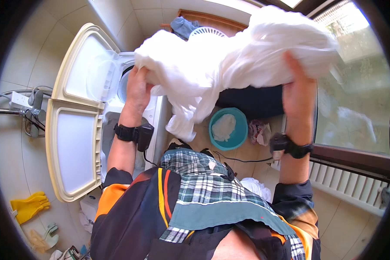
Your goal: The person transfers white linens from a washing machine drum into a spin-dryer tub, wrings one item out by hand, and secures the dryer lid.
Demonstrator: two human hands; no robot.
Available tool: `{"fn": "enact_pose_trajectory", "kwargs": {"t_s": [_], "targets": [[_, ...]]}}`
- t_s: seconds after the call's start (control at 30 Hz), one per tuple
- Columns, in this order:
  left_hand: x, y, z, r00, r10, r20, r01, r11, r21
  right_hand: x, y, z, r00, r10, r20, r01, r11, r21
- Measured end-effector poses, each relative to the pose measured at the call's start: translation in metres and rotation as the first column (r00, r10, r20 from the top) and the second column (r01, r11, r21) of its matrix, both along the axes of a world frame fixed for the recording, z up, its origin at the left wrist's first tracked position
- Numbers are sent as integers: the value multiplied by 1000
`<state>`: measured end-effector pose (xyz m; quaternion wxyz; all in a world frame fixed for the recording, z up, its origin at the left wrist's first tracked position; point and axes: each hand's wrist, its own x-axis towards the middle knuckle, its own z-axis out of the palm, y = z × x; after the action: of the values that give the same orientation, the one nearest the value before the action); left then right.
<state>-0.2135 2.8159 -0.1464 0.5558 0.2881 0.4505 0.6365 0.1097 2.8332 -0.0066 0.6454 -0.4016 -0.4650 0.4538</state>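
A large bunched white cloth [229, 56] hangs in the air in front of me, spread between my two hands. Its left end is gripped by my left hand [138, 86], close to the open washing machine [155, 104]. My right hand [298, 86], smeared by motion, holds the other end near the window, its fingers mostly hidden behind the fabric. One twisted tail of the cloth dangles toward the floor. Below it stands a teal basin [244, 136] with a white cloth piece [224, 127] inside.
Two cream-rimmed lids [52, 143] stand raised at the machine's left. Patterned cloth [259, 132] lies beside the basin; a white bundle [256, 188] rests on the floor. A radiator [349, 182] runs under the window [355, 86]. Yellow rubber gloves [30, 207] hang at left.
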Motion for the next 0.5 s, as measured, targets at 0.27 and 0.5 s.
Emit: {"fn": "enact_pose_trajectory", "kwargs": {"t_s": [0.27,0.5], "targets": [[196,-37,86,903,-428,37,400,869,293,21,-56,-111,963,-26,268,80,978,-194],[213,-55,34,561,-48,-827,622,683,383,86,-73,-140,989,-78,-125,51,978,-203]]}}
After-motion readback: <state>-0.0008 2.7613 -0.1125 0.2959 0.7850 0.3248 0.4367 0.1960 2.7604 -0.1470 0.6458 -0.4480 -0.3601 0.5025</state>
